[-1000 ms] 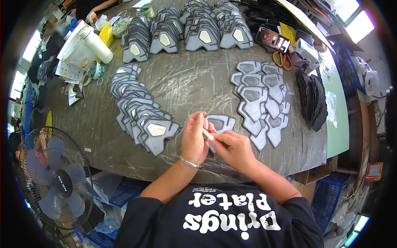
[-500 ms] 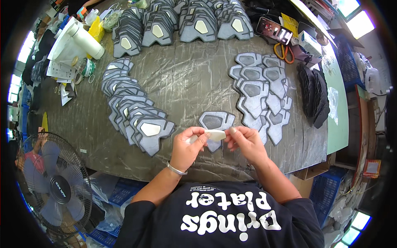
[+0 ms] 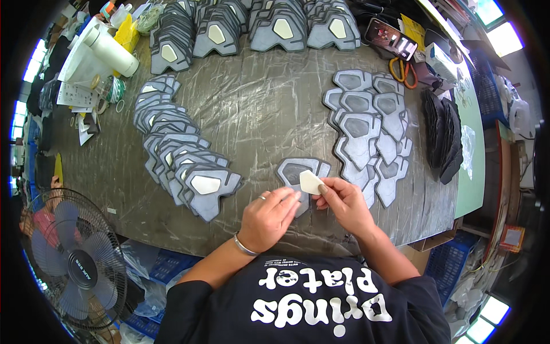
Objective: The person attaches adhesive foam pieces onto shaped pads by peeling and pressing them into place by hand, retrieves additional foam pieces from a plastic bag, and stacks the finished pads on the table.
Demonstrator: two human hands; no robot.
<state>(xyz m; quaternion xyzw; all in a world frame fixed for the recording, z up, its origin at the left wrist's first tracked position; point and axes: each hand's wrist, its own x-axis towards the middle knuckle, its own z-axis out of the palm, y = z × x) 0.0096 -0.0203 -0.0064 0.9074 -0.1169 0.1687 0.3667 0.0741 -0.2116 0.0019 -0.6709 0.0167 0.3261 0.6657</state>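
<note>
A white five-sided pad (image 3: 311,182) is pinched between the thumb and fingers of my right hand (image 3: 344,203), tilted above a grey, dark-edged panel (image 3: 292,171). This panel lies on the table in front of me and shows a bare recessed shape. Beside its lower part is my left hand (image 3: 268,219), back upward, fingers loosely stretched toward the pad but apart from it; I see nothing in it. To the left curves an overlapping row of grey panels (image 3: 212,198), the nearest bearing a white pad (image 3: 205,184). Stacked grey panels (image 3: 360,125) with bare recesses lie to the right.
Tall stacks of padded panels (image 3: 278,34) line the table's far side. At far right are a phone (image 3: 391,38), orange-handled scissors (image 3: 403,73) and black pieces (image 3: 442,132). A white bottle (image 3: 114,53) stands far left; a fan (image 3: 80,266) is near left.
My hands have separated. The pad, held between both before, is now in my right hand alone and turned to show its face. My left hand has dropped slightly toward me.
</note>
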